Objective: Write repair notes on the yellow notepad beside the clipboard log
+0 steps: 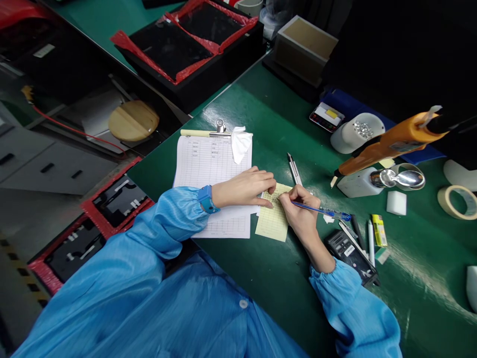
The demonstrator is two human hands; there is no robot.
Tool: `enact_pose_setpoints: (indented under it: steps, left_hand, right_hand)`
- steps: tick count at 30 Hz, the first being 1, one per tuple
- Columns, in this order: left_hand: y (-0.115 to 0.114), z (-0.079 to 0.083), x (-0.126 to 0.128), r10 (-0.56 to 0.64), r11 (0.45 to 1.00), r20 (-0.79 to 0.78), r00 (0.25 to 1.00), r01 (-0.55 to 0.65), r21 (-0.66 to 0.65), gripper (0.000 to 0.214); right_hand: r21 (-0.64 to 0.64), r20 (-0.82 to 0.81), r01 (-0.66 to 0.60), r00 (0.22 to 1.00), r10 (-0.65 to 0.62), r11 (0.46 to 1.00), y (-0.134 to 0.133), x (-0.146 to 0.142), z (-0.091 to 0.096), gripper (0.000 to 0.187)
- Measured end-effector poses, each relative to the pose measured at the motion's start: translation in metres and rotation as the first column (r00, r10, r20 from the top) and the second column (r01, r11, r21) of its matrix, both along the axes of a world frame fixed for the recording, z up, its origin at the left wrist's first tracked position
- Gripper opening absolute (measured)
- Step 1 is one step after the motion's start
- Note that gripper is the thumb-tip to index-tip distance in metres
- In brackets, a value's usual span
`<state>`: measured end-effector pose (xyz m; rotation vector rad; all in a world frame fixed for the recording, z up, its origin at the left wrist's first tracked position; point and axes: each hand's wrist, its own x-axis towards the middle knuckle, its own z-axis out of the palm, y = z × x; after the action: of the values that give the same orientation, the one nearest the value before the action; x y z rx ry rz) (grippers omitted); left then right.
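Note:
My right hand (301,211) is closed round a blue pen (323,211), its tip resting on a small yellow paper slip (273,223) on the green table (268,278). My left hand (248,186) lies flat with fingers stretched out, pressing the top edge of the yellow slip and the white form (210,169) on a clipboard. A blue wristband sits on my left wrist. Both arms wear blue sleeves.
Two pens (294,169) lie just beyond the slip. A black device (350,256), markers and a yellow lighter lie to the right. An orange tool (395,141), white blocks, a tape roll (462,201) stand further right. Red-lined black trays (186,40) sit at the back and left.

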<state>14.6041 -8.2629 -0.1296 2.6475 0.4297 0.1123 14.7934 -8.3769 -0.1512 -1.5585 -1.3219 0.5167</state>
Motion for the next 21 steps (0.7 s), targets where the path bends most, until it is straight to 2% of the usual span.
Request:
enact_pose_setpoints:
  steps: [21]
  left_hand:
    - [-0.0001, -0.0009, 0.0007, 0.003, 1.000, 0.004, 1.000, -0.003, -0.002, 0.035]
  right_hand:
    - [-0.010, -0.030, -0.011, 0.999, 0.010, 1.000, -0.0002, 0.0003, 0.0030, 0.032]
